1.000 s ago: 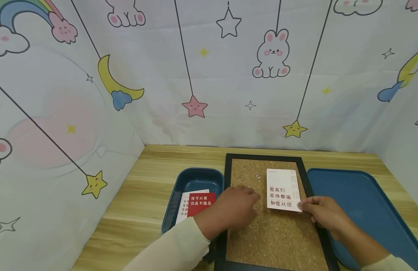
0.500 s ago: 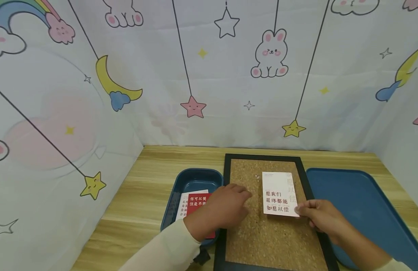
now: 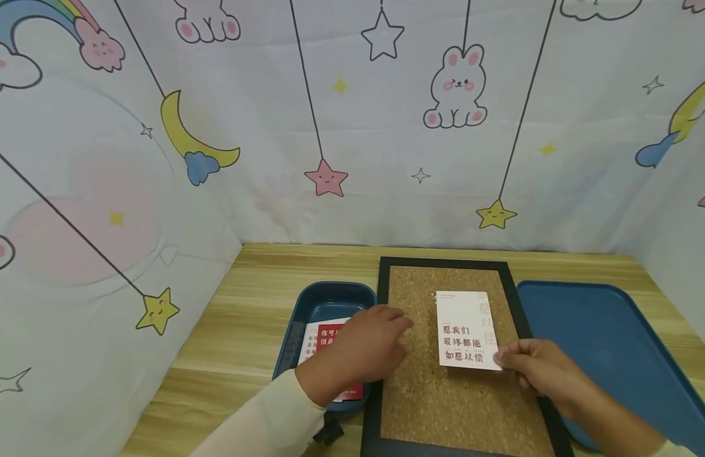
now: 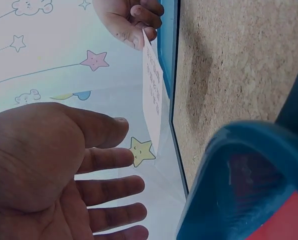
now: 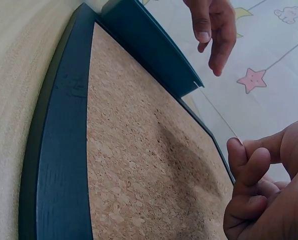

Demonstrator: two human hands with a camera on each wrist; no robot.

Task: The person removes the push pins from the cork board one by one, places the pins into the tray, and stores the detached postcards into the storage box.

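Between thumb and fingers, my right hand (image 3: 543, 368) pinches the lower right corner of a white card (image 3: 465, 317) printed with red Chinese characters. The card is held over a black-framed cork board (image 3: 426, 406); the right wrist view shows it edge-on, raised above the cork. My left hand (image 3: 372, 339) hovers over the board's left side and the blue bin's edge, holding nothing. In the left wrist view its fingers (image 4: 114, 190) are spread and nearly straight, apart from the card (image 4: 153, 90). A red card (image 3: 329, 333) and a white card (image 3: 311, 336) lie in the bin, partly hidden by the left arm.
The deep blue bin (image 3: 289, 330) stands left of the board, and a shallow blue tray (image 3: 592, 343) lies to its right. All rest on a wooden table (image 3: 215, 355). Behind hangs a printed white cloth (image 3: 381, 139). A small dark object (image 3: 329, 430) sits below the bin.
The white card has moved left and slightly toward me with my right hand. My left hand has drawn back left, from over the cork toward the bin.
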